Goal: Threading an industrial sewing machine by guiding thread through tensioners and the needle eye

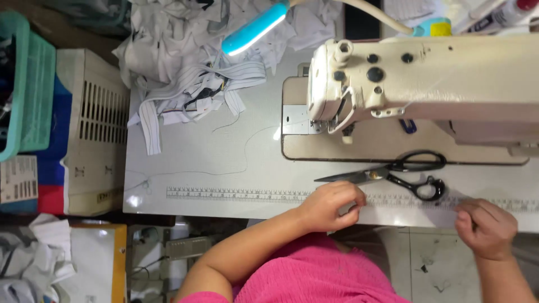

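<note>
1. Pale strip (410,206), thin and whitish, lies along the near edge of the sewing table (224,157), stretched between both hands, on or just beside the printed ruler (236,194) that runs along that edge
2. Left hand (331,205): fingers curled and pinched together on the strip's L end, knuckles up, wrist off the table edge
3. Right hand (485,227): fingers bent inward at the strip's R end, well apart from the L hand; view is poor here, so can't tell if it truly grips the strip or only touches it
4. Handling, as a judgement: strip looks limp and light, so it prob. needs even tension from both ends, kept flat and parallel w/ the ruler marks; a slack middle or a twist would throw it off line
5. Black-handled scissors (393,171) lie closed just beyond the hands, blades pointing L, handles to the R, close enough to snag a sleeve
6. Cream sewing machine (421,84) stands behind the scissors, needle end to the L
7. Farther L: heap of white and striped fabric pieces (191,73), a loose thread (224,171) trailing across the table, a blue lamp (252,28) above
8. Pink top (314,275) of the person fills the bottom centre
</note>
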